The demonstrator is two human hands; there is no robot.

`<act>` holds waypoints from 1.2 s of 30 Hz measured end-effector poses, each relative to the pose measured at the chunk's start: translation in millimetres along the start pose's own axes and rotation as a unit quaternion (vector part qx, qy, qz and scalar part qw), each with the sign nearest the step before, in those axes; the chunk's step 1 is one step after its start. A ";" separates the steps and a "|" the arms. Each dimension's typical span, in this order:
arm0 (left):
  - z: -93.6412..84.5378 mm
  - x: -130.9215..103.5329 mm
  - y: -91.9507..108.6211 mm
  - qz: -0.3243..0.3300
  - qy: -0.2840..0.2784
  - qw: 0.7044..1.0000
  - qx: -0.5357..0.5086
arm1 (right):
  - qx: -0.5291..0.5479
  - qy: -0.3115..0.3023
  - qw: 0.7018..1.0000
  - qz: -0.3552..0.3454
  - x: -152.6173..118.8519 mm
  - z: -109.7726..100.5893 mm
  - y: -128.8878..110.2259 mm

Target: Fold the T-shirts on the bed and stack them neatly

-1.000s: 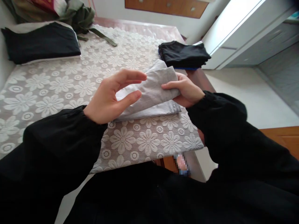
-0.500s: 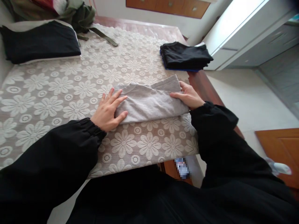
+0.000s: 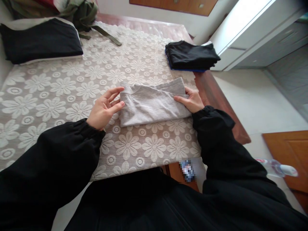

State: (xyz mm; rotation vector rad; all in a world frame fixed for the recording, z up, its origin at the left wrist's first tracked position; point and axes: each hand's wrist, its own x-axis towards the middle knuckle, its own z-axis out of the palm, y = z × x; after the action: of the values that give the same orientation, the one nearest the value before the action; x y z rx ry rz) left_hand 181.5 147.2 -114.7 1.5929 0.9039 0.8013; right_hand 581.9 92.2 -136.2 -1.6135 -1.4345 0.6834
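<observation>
A folded light grey cloth (image 3: pixel 151 104) lies on the table, which has a lace cover with a flower pattern (image 3: pixel 154 146). My left hand (image 3: pixel 106 107) is at the cloth's left edge, fingers apart, with the fingertips touching or just beside the edge. At the right end, my right hand (image 3: pixel 191 99) grips the cloth, thumb on top and the other fingers partly hidden behind it. The upper right corner of the cloth sticks up a little in a slanted fold.
A stack of dark folded clothes (image 3: pixel 191 55) sits at the back right. Black and white folded clothes (image 3: pixel 43 41) lie at the back left beside a green bag (image 3: pixel 81 16). A clear bottle (image 3: pixel 276 167) is at the lower right, beyond my right sleeve.
My left hand has slid off the top of the cloth to its left edge. My right hand has shifted slightly left, still gripping the right end.
</observation>
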 end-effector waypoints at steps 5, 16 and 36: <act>-2.3 7.5 6.4 -0.091 -0.029 0.995 0.000 | 0.047 -0.004 0.999 0.016 -1.8 1.4 -6.6; -49.7 22.6 16.4 -0.090 0.122 0.987 0.049 | 0.101 -0.075 0.992 -0.013 37.0 35.7 -44.4; -79.5 4.6 -3.0 -0.080 0.143 0.968 0.189 | 0.072 -0.099 0.991 -0.045 36.0 74.9 -45.2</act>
State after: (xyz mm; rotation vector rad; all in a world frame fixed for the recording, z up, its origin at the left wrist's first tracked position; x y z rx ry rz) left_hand 114.6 188.9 -102.5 1.7259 1.4434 0.7887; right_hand 503.0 144.0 -129.1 -1.3919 -1.5520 0.8936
